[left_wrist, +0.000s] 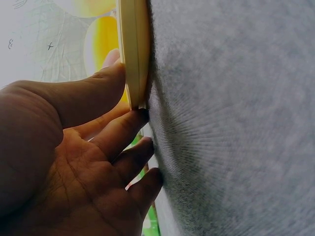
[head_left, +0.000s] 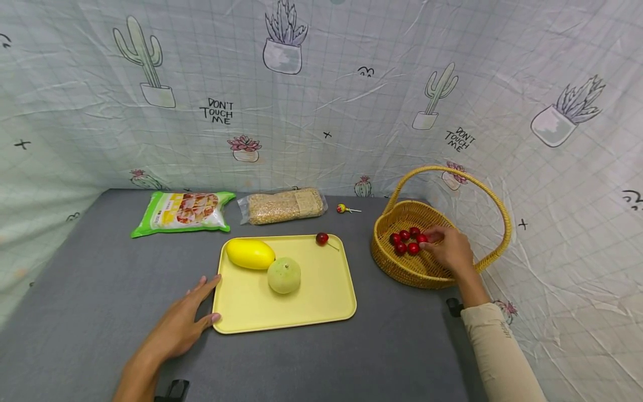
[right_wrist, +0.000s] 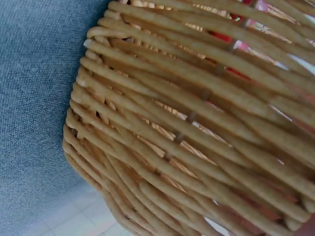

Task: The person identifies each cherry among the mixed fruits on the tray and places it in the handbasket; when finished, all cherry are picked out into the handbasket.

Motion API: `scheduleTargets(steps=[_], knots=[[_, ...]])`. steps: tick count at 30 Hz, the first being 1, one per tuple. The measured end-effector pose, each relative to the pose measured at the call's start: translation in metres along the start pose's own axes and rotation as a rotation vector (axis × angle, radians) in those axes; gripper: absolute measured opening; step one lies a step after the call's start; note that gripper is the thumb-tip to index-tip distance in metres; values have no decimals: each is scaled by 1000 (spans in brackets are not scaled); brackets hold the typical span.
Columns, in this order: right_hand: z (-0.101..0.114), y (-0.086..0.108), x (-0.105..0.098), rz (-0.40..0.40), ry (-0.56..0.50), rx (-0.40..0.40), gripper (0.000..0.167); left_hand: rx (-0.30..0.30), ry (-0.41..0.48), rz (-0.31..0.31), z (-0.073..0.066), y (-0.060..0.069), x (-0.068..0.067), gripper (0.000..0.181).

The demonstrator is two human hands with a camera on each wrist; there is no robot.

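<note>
My left hand [head_left: 178, 324] touches the left rim of a pale yellow tray [head_left: 316, 304], its thumb and index finger apart along the edge. In the left wrist view the thumb lies against the tray wall [left_wrist: 133, 44], with the other fingers loosely extended near the cloth. On the tray lie a yellow mango-like fruit [head_left: 250, 254], a round pale green fruit [head_left: 284, 276] and a dark red cherry [head_left: 322, 239] with a stem. Inside a wicker basket [head_left: 402, 271], my right hand [head_left: 452, 248] pinches a red cherry [head_left: 422, 238] beside several other cherries [head_left: 401, 248].
Behind the tray lie a green-and-white food bag [head_left: 188, 213], a clear pack of grain [head_left: 286, 206] and a lollipop [head_left: 342, 208]. The basket's tall handle [head_left: 442, 168] arches over its opening. A printed cloth hangs behind and beside the grey table [head_left: 75, 312].
</note>
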State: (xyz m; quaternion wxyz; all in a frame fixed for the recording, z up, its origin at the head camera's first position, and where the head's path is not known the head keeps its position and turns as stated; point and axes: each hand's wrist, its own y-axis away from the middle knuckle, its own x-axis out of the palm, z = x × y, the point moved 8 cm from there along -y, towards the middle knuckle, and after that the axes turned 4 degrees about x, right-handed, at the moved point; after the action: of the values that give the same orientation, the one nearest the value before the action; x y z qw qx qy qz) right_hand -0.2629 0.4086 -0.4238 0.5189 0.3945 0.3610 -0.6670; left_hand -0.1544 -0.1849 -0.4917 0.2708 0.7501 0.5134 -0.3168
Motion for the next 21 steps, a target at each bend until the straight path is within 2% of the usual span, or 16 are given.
scheduleTargets(steps=[6, 10, 21], knots=[[-9, -4, 4, 54, 22, 69, 33, 27, 24, -22, -2, 3, -2, 81], [-13, -6, 6, 80, 40, 101, 34, 18, 16, -15, -1, 2, -2, 81], [-12, -14, 12, 121, 71, 80, 33, 16, 18, -17, -4, 3, -2, 82]])
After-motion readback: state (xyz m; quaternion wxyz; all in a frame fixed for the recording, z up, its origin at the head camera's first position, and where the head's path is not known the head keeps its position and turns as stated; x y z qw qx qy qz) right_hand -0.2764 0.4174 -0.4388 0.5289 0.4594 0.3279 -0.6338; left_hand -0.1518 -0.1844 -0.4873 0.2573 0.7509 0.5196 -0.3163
